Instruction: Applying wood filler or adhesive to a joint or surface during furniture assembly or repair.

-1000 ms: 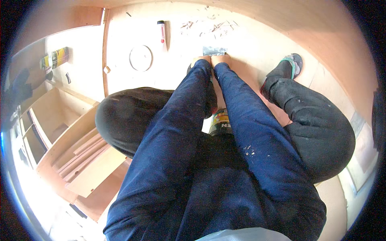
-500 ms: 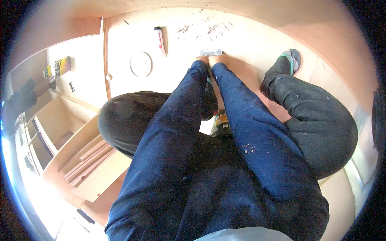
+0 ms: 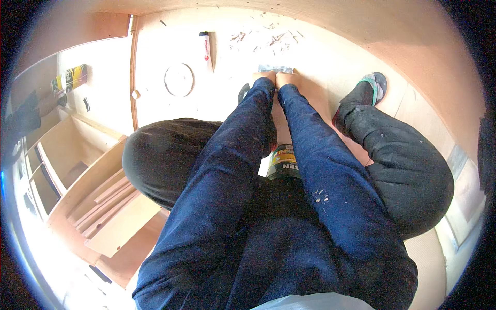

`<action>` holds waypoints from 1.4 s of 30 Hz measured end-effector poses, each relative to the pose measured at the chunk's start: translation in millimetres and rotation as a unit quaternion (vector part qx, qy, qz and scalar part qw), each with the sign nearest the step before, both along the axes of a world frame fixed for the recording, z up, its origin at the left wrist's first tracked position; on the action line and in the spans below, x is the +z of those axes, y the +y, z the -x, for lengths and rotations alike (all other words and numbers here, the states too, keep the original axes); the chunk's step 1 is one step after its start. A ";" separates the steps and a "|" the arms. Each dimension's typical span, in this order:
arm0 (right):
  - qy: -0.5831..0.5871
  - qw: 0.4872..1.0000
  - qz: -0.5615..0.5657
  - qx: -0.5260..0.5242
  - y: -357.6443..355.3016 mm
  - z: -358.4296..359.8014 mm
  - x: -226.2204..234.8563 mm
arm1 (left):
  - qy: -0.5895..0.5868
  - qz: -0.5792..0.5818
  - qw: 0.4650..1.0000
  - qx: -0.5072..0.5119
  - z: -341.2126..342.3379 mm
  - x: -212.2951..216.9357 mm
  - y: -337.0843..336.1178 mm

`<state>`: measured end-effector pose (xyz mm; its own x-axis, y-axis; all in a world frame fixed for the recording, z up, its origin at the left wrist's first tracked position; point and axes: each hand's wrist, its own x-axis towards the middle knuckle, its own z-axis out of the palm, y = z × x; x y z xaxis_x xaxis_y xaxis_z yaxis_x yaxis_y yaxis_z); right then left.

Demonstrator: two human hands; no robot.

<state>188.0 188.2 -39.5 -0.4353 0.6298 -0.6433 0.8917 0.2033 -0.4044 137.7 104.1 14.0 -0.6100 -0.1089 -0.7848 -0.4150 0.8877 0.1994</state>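
Observation:
Both my arms, in dark blue sleeves, reach straight forward to a small flat silvery-grey piece low over the pale board. My left hand is closed at its near left edge. Right beside it, my right hand is closed at the near right edge. The fingertips are hidden, and the piece's kind is too washed out to tell. Beyond it lie thin dark shavings. A white tube with a dark cap and a pale ring rest to the left.
Between my bent legs stands a yellow-and-dark labelled can. At left are an open wooden box, wood strips, another yellow-labelled container and a dark sleeve. A curved wooden panel rises at the far right.
My hands and the grey piece have shifted slightly to the right in the picture. More of the can between my legs shows. Both hands stay at the piece.

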 end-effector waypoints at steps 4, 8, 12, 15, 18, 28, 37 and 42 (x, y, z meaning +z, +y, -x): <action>-0.009 1.000 0.023 0.001 7.1 24.3 11.6 | 0.024 -0.009 1.000 0.005 17.3 0.3 7.8; 0.060 0.997 -0.045 -0.027 6.9 29.6 16.4 | 0.113 -0.032 0.990 0.081 18.6 13.1 20.7; 0.199 0.973 -0.105 -0.054 19.7 7.8 4.0 | 0.235 -0.090 0.920 0.301 -0.4 41.5 29.2; 0.272 0.948 -0.071 -0.148 38.0 -12.1 -11.1 | 0.274 0.040 0.957 0.090 -20.8 62.8 22.7; 0.271 0.946 -0.047 -0.174 63.7 -26.0 -13.9 | 0.158 0.126 0.978 -0.050 -27.9 68.6 19.9; 0.336 0.918 0.190 -0.093 112.3 -33.4 158.0 | 0.075 0.106 0.992 -0.001 -14.2 58.7 20.7; 0.382 0.898 0.008 0.216 165.5 0.9 310.7 | 0.222 -0.090 0.951 -0.196 30.0 19.6 48.5; 0.376 0.877 -0.158 0.256 173.7 8.9 395.3 | 0.237 -0.426 0.873 0.024 102.8 95.6 35.1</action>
<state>179.1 361.9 355.8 -0.9390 0.3236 0.1169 0.1575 0.7063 -0.6902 34.9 139.2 109.6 -0.8994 0.3555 -0.2543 -0.1397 0.3175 0.9379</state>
